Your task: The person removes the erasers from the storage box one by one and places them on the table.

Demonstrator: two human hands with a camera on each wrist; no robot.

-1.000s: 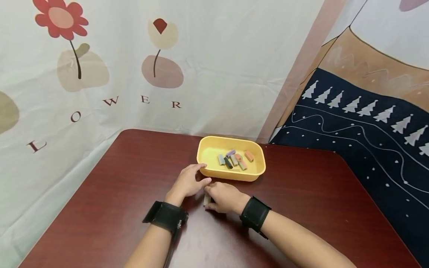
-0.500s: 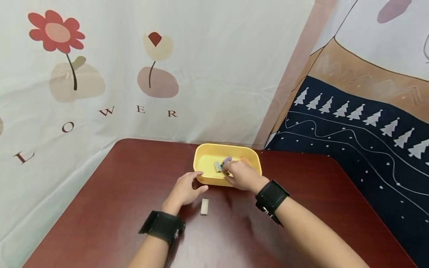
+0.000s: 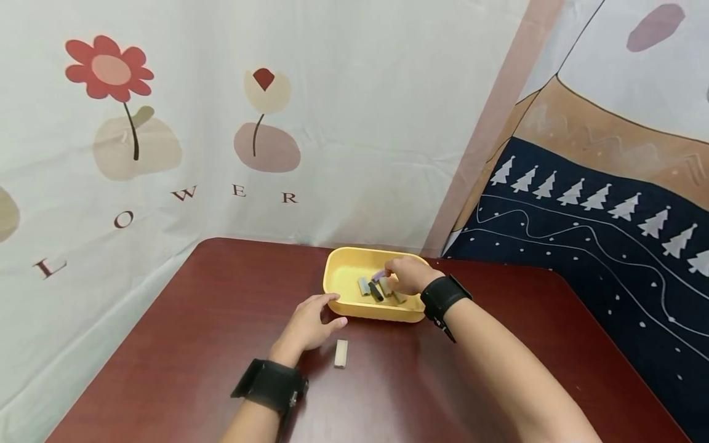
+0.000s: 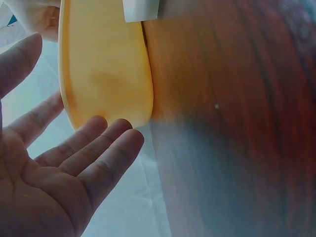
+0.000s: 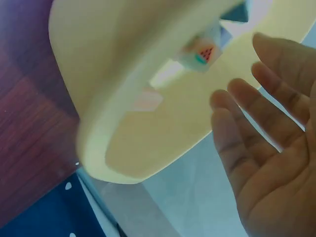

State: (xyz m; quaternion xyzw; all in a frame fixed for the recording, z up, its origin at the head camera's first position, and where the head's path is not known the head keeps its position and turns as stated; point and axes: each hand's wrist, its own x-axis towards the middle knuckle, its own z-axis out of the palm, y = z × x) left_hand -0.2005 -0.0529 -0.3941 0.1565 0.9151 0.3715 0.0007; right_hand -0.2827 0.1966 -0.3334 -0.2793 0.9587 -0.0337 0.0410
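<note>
Right hand (image 3: 407, 275) is reaching into the yellow tray (image 3: 343, 275), fingers relaxed and spread in the wrist view, gripping nothing, tips just beside the small coloured blocks (image 3: 376, 288) lying in the tray. Left hand (image 3: 307, 322) is resting open against the tray's near corner. One beige block (image 3: 341, 354) is lying on the worktop (image 3: 194, 344) beside it. Judgement: blocks look light, rigid, smooth; pinching across the long sides should hold best.
</note>
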